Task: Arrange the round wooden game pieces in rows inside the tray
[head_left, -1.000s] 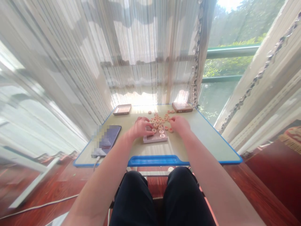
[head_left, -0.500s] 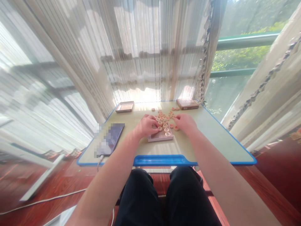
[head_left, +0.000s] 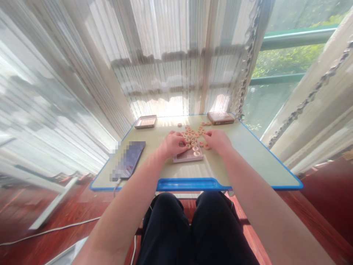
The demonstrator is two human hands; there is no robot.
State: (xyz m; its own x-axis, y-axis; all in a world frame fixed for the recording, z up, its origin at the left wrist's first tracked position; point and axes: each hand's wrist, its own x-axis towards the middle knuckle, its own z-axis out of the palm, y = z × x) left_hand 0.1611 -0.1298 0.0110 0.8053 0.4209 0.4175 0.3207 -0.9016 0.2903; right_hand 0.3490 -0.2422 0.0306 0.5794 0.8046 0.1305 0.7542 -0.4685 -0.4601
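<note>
A shallow open box [head_left: 180, 158] stands before me, with round wooden Chinese chess pieces [head_left: 196, 154] in rows in its right part. My left hand [head_left: 174, 142] reaches over its left side, thumb and fingertips closed around a dark-marked chess piece [head_left: 188, 146] there. My right hand [head_left: 219, 140] is right of the box, palm down, its thumb and forefinger pinched together. What sits between those fingertips is hidden. Red-marked chess pieces [head_left: 206, 146] lie on the table just below that hand, and more loose chess pieces [head_left: 201, 129] are scattered beyond it.
The pale table [head_left: 256, 158] has a blue rim with a moulded blue groove [head_left: 187, 183] nearest me. A tablet-like device [head_left: 134, 158] with a cable lies at left. An open box part [head_left: 146, 122] stands far left, a closed brown box [head_left: 220, 117] far right. Curtains hang behind.
The view has tilted and shifted slightly. Both hands keep about the same places, the left at the box and the right beside it. The pieces show no clear movement.
</note>
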